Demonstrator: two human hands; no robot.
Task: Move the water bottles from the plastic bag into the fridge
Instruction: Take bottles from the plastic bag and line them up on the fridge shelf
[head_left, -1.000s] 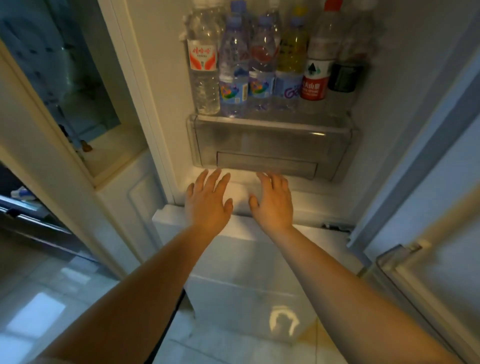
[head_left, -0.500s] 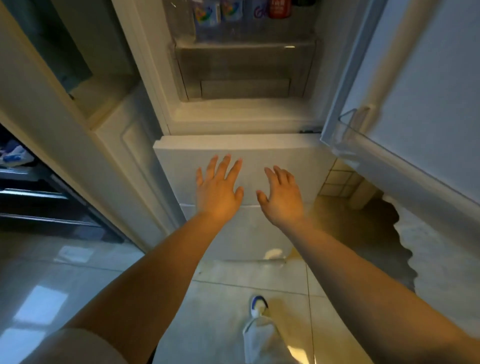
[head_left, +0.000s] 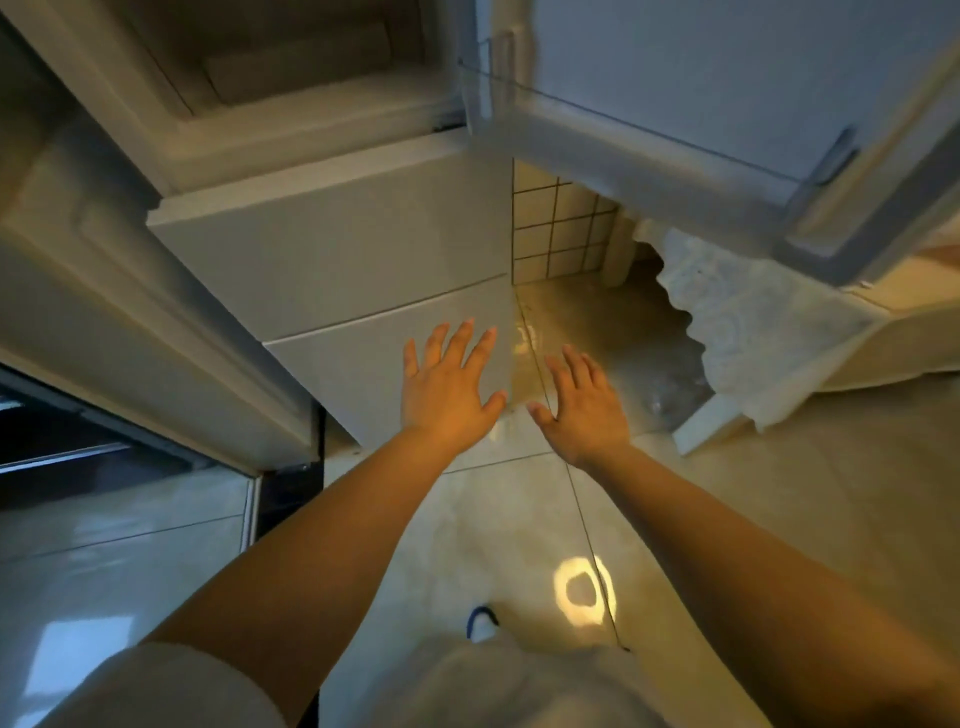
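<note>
From the head view I see both hands held out in front of the body, palms down, above the floor (head_left: 519, 519). The left hand (head_left: 447, 387) has its fingers straight and spread apart, and it holds nothing; it lies in front of the lower front panel of the fridge (head_left: 332, 260). The right hand (head_left: 582, 405) is just beside it, thumbs near one another but apart, with its fingers likewise straight, spread and holding nothing; it lies over the tiled floor beyond the right edge of the fridge's lower panel. I cannot tell whether either hand touches a surface. The upper fridge door (head_left: 727, 88) stands swung open at the top right corner of the view, with a clear door shelf (head_left: 597, 135) along its lower edge. The open upper compartment shows only at the top edge, blurred, and I cannot make out any water bottles in it, nor do I see the plastic bag in this view. A cloth with a scalloped edge (head_left: 748, 332) hangs at the right, beneath the open door. A shoe tip (head_left: 480, 626) shows near the bottom edge, beside a bright ring of reflected light (head_left: 584, 590) on the floor. A pale cabinet (head_left: 104, 270) stands to the left of the fridge.
</note>
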